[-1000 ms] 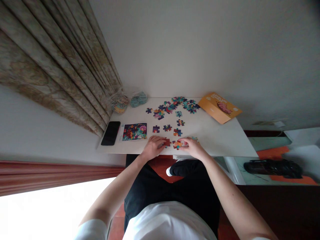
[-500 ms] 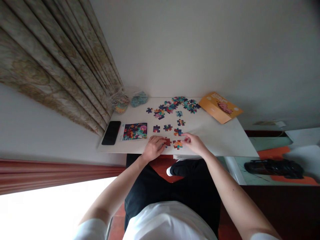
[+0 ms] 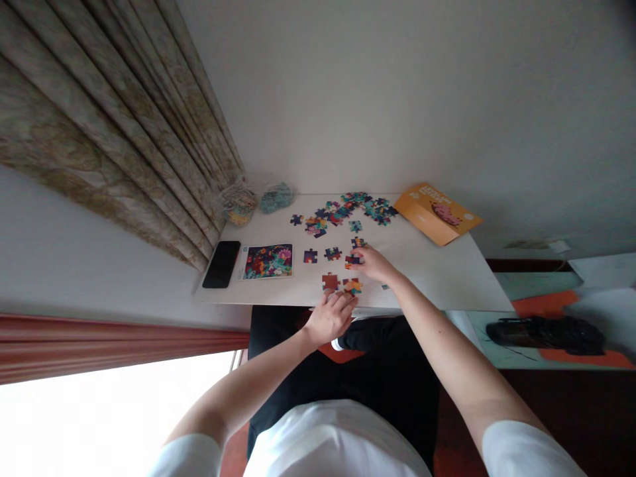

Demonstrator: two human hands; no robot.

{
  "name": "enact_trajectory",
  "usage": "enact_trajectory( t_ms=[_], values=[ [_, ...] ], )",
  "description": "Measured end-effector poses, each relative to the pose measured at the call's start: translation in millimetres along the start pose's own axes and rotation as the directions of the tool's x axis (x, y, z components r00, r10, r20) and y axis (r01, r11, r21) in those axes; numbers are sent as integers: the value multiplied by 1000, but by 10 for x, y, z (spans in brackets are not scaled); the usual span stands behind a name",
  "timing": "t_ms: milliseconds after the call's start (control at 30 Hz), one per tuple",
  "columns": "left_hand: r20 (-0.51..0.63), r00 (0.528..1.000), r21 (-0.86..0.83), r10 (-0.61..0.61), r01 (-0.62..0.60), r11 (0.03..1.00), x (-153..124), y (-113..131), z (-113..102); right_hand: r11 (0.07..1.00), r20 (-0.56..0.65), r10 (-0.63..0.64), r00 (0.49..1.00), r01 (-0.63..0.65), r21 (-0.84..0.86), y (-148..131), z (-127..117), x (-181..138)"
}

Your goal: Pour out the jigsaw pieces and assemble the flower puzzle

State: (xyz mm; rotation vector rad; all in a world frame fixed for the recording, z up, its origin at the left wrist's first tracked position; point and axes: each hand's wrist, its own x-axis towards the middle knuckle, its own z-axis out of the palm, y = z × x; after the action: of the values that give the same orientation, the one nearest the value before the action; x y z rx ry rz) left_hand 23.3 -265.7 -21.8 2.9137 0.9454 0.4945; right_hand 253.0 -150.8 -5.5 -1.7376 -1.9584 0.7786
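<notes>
The white surface (image 3: pixel 447 278) stood against a wall and carried every item noted. Across its far side lay a loose heap of puzzle pieces (image 3: pixel 342 211), with the orange box (image 3: pixel 437 215) just to its right. Two clear bags (image 3: pixel 238 204) of further contents stood in the far left corner. The picture sheet (image 3: pixel 268 260) lay face up at the left, just beside the black phone (image 3: pixel 221 264).

Both hands were at work near the front edge. The right hand (image 3: pixel 375 262) had thumb and finger closed about the dark piece (image 3: pixel 352 260); whether that piece was raised could not be determined. The left hand (image 3: pixel 332 317) lay at the near edge, fingers bent, tips against the lower side of the orange piece (image 3: pixel 352 285); a firm hold there could not be confirmed.

The red-brown piece (image 3: pixel 330 281) sat directly left of the orange one; whether the two were interlocked could not be told. The purple piece (image 3: pixel 311 256) and the green-marked piece (image 3: pixel 332 254) lay apart beyond them.

The step in hand was judged to be the arranging of single pieces along the near side. The next move appeared to call for turning and aligning the dark piece while the left hand steadied its neighbour.
</notes>
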Motion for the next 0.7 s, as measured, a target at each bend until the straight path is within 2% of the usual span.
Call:
enact_trajectory(
  t_ms=[167,367,567,700],
  values=[
    [-9,1000,26,-29,29,999,6,49,75,999,29,32,999,-33,4,20,-30,45],
    [3,1000,17,1,-1,1000,61,-56,7,999,33,36,999,-36,2,8,-77,49],
    [-1,1000,-13,7,-7,1000,99,-120,1,989,149,12,989,-34,143,-47,-135,36],
    [-3,1000,-12,-8,7,1000,94,-116,25,979,147,-20,989,-10,201,-65,-164,17]
  ],
)
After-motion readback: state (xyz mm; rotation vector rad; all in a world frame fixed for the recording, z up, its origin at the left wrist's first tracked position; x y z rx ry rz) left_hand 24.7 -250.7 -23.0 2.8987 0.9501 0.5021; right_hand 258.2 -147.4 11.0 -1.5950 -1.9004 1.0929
